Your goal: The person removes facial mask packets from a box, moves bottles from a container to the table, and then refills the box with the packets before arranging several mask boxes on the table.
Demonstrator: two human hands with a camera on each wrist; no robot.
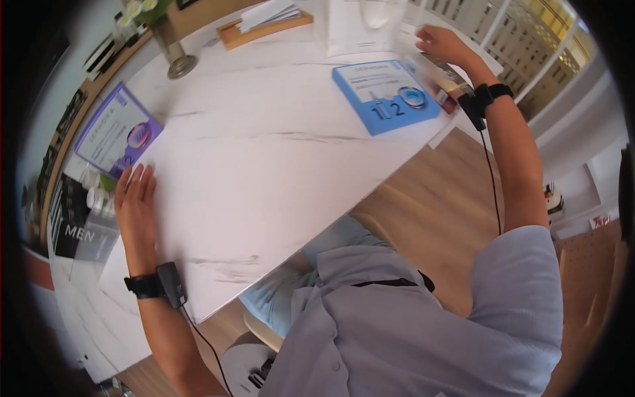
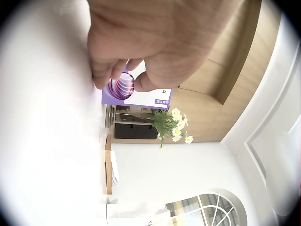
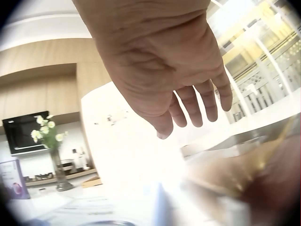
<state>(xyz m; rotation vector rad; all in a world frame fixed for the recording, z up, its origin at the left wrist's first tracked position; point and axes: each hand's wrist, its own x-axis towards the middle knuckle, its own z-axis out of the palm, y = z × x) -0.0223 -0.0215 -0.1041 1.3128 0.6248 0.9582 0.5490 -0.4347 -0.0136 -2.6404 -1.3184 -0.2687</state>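
My left hand (image 1: 137, 205) rests at the left side of the white marbled table, fingertips close to a purple and white Sephora box (image 1: 120, 131). In the left wrist view that box (image 2: 150, 97) stands upright beyond the loosely bent fingers, which hold nothing. My right hand (image 1: 453, 47) reaches over the far right, beside a white paper bag (image 1: 354, 30). Its fingers hang relaxed and apart in the right wrist view, with nothing between them. Below that wrist lie small packaged items (image 1: 446, 86), blurred up close. A blue Sephora box (image 1: 387, 96) lies flat to their left.
A glass vase (image 1: 170, 49) with daisies and a wooden tray (image 1: 264, 30) of papers stand at the back. Beside my left wrist are a black "MEN" package (image 1: 71, 221) and small white containers (image 1: 98, 198). The table's near edge runs diagonally before my lap.
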